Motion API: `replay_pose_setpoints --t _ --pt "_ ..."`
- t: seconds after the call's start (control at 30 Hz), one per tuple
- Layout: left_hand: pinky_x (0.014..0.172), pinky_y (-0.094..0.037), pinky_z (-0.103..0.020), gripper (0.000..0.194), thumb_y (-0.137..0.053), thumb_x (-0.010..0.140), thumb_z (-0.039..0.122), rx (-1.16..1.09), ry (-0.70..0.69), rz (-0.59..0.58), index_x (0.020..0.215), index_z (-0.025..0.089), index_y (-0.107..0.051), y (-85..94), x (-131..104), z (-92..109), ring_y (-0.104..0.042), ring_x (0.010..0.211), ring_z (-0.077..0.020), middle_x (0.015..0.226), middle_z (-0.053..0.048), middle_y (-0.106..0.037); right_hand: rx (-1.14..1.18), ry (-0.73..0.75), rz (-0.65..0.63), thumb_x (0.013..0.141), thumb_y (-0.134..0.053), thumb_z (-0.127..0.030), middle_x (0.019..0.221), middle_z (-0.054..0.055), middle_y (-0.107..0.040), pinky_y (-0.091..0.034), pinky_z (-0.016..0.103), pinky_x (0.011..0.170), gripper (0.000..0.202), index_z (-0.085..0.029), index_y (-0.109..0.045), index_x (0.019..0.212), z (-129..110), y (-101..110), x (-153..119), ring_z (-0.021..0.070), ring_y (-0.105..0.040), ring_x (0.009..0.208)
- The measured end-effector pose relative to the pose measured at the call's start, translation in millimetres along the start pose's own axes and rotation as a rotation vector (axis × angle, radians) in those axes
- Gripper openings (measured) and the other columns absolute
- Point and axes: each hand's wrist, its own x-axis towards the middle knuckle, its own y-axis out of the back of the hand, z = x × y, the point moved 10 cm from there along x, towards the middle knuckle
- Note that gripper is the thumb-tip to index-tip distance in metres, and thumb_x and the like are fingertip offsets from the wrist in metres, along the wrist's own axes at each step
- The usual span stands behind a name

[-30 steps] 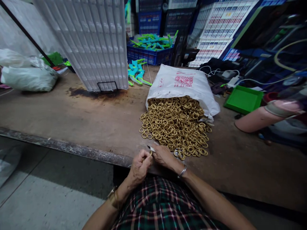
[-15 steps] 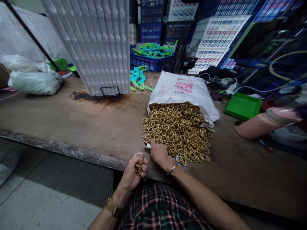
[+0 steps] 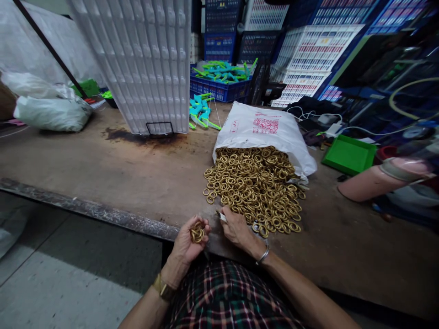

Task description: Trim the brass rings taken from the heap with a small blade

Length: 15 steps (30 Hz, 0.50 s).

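Several brass-coloured rings [image 3: 197, 233] lie cupped in my left hand [image 3: 188, 242], its fingers curled up around them above the table's front edge. My right hand [image 3: 239, 232] is closed on a small white tool with a dark tip [image 3: 222, 216], whose kind I cannot make out. The tip points toward the left hand, and the two hands are apart. Just beyond the right hand spreads a large heap of brass-coloured rings [image 3: 255, 183]. It spills from the mouth of a white sack [image 3: 240, 125] with red print, which lies on its side on the table.
A tall stack of clear plastic trays [image 3: 144, 73] stands on the brown table [image 3: 85, 173]. Behind are blue-green plastic pieces [image 3: 200, 109] and a blue crate [image 3: 219, 91]. To the right are a green tray [image 3: 350, 154] and a pink bottle [image 3: 363, 183].
My right hand has drawn back from the heap's edge, slightly right and down, with the white tool. The left hand has turned, so the rings in its palm show more openly.
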Motion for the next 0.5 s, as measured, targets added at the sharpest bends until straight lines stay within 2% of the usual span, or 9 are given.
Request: replay_pose_setpoints --t 0.17,0.33,0.43,0.5 --pt "0.039 -0.036 -0.016 0.017 -0.061 0.074 0.029 0.086 0.017 0.041 0.072 0.013 -0.057 -2.5 4 -9 -0.056 0.052 -0.0092 0.061 -0.001 -0.058 0.133 0.155 0.075 0.077 -0.039 -0.008 0.078 0.005 -0.061 -0.033 0.023 0.062 0.021 -0.017 -0.05 0.093 -20 11 -13 0.0147 -0.054 0.069" --pt "0.036 -0.029 -0.014 0.024 -0.068 0.066 0.033 0.342 -0.124 -0.044 0.074 0.014 -0.056 -15.9 4 -8 -0.048 0.048 -0.0056 0.061 0.002 -0.054 0.091 0.276 0.068 0.08 -0.037 -0.01 0.083 0.006 -0.06 -0.033 0.025 0.063 0.024 -0.016 -0.05 0.099 -36 9 -24 0.0153 -0.054 0.072" --pt "0.035 -0.025 -0.013 0.029 -0.069 0.065 0.038 0.48 -0.225 -0.062 0.071 0.015 -0.053 -21.1 2 -3 -0.041 0.044 -0.0045 0.055 0.005 -0.048 0.139 0.276 0.048 0.08 -0.038 -0.01 0.084 0.006 -0.059 -0.034 0.025 0.064 0.023 -0.017 -0.051 0.097 -38 5 -25 0.0148 -0.053 0.072" --pt "0.036 -0.023 -0.013 0.031 -0.069 0.064 0.04 0.551 -0.282 -0.039 0.071 0.015 -0.053 -20.0 1 2 -0.039 0.043 -0.0042 0.053 0.006 -0.046 0.291 0.22 0.045 0.081 -0.038 -0.013 0.081 0.004 -0.058 -0.036 0.024 0.065 0.018 -0.018 -0.051 0.094 -33 7 -22 0.0139 -0.052 0.072"
